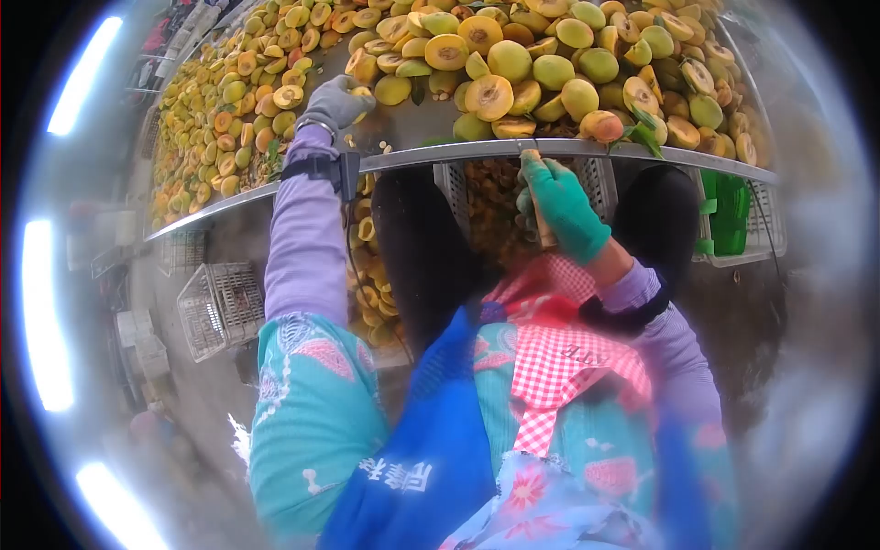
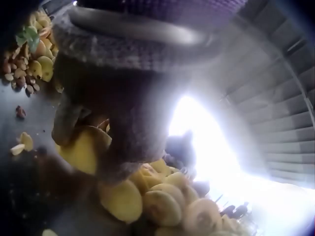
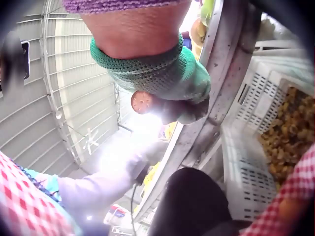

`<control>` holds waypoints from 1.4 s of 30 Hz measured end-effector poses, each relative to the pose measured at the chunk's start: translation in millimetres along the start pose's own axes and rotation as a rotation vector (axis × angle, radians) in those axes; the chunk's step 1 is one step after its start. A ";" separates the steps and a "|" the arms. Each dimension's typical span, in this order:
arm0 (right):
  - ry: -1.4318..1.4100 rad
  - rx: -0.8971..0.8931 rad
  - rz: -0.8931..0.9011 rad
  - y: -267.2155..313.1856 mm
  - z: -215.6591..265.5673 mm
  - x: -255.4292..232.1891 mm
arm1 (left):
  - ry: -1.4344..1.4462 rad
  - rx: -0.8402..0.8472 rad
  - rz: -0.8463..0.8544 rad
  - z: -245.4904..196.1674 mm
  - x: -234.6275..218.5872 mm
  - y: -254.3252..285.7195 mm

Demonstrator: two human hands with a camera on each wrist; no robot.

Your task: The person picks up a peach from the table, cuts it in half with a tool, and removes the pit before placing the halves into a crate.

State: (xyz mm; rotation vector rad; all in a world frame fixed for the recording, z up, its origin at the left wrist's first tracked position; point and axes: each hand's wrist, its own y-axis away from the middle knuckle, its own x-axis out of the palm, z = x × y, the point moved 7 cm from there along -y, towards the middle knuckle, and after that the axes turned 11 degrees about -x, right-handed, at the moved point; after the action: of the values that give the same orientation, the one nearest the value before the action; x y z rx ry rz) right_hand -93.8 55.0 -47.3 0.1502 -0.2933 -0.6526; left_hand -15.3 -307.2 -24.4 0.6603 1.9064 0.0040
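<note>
Left hand (image 1: 337, 103) curled its grip round a peach half (image 1: 363, 92) at the counter's (image 1: 458, 151) 10 o'clock. Looked soft, slick, bruisable: better cupped by the skin. Right hand (image 1: 559, 206) gripped a wooden-handled tool (image 1: 544, 231) at the rim.

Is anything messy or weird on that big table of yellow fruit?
A little. Loose pits and scraps lie scattered on the bare metal table near the grey-gloved left hand, which grips a fruit half. A few green leaves sit among the cut fruit at the table's rim. Nothing looks broken.
</note>
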 end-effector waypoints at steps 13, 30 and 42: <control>0.550 -0.545 0.057 -7.1 44.0 29.1 | 0.590 0.860 -0.058 -93.2 56.3 208.0; 0.270 -0.566 -0.148 25.8 31.8 34.5 | 1.005 0.590 0.072 -112.0 70.2 226.8; 0.276 -0.755 -0.044 26.5 30.6 37.3 | 1.168 0.336 0.200 -114.1 67.5 225.8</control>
State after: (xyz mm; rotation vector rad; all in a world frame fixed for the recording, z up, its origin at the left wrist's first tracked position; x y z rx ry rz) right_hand -59.9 51.4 -4.0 -0.4755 0.2324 -0.7376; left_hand -31.8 -52.6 34.7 1.2438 2.9760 0.2502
